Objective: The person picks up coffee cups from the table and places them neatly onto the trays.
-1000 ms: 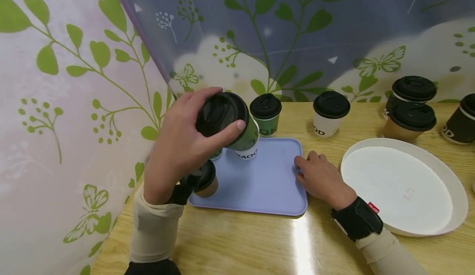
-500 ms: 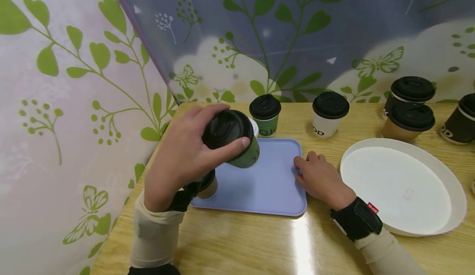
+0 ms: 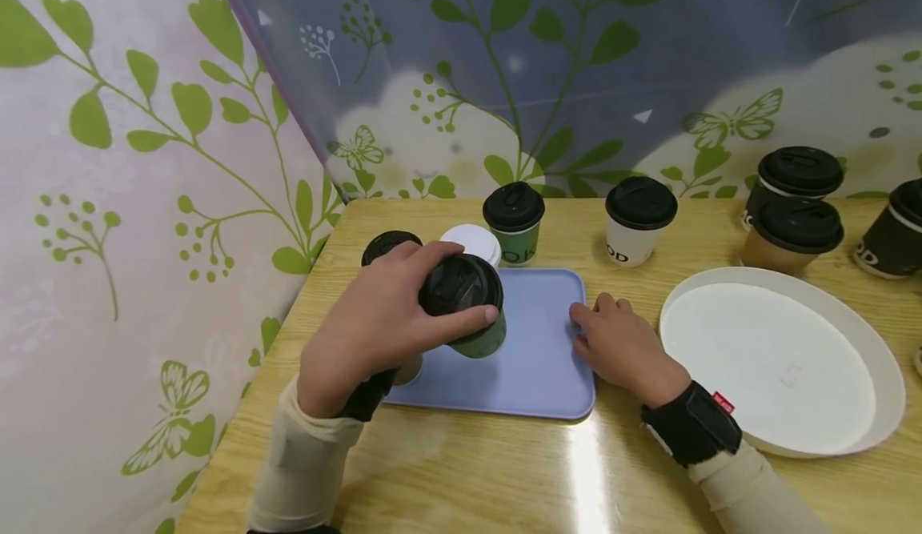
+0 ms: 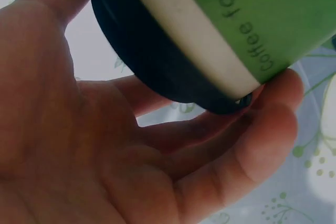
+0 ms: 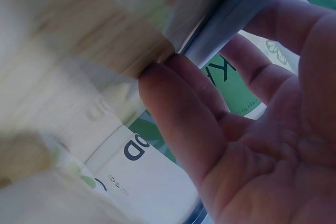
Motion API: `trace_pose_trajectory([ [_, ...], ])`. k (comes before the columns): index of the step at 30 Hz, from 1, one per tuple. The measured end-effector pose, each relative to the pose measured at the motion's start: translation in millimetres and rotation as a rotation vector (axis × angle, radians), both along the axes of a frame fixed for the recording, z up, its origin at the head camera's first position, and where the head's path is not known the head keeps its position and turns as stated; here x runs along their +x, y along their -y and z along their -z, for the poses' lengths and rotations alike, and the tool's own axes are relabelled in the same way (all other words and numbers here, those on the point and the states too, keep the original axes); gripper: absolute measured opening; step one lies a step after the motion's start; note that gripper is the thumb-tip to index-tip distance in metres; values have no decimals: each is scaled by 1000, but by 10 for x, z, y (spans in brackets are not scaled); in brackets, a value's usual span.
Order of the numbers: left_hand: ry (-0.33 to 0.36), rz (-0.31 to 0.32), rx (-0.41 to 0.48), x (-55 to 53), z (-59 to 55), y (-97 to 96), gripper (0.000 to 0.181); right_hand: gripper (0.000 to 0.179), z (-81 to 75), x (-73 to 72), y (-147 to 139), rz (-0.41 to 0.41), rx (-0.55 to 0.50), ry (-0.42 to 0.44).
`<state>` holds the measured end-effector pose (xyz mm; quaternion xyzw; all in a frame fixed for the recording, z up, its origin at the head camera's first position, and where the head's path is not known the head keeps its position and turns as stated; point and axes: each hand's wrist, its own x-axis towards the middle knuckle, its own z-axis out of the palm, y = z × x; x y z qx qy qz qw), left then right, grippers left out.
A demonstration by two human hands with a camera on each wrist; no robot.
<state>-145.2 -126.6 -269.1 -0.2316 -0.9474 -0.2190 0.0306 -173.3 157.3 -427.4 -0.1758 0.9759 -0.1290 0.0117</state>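
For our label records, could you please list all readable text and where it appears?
"Coffee for": held green cup; continuation cut off.
"OK": standing green cup.
"OD": white cup.
"D": far-right dark cup; other letters unclear.
"K", "AY": green cup surfaces, right wrist view.
Too small or blurred: red tag, round tray's mark, remaining lettering.

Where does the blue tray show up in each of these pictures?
Head view: near the centre, the blue tray lies on the table, with the right hand at its right edge.
Left wrist view: not visible; the green cup fills the upper right.
Right wrist view: only a slanting strip of rim, above centre.
Shared landmark: the white cup lettered "OD", in the head and right wrist views.
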Motion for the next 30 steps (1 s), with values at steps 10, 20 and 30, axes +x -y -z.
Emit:
trace_pose_trajectory([
  [10, 106, 20, -82, -15, 135, -66, 74, 13, 27, 8, 5, -3, -14, -37],
  [20, 132, 41, -128, -31, 169, -63, 73, 11, 16, 17, -1, 3, -13, -41],
  [30, 164, 72, -162, -41, 204, -72, 72, 12, 15, 17, 3, 4, -2, -38],
])
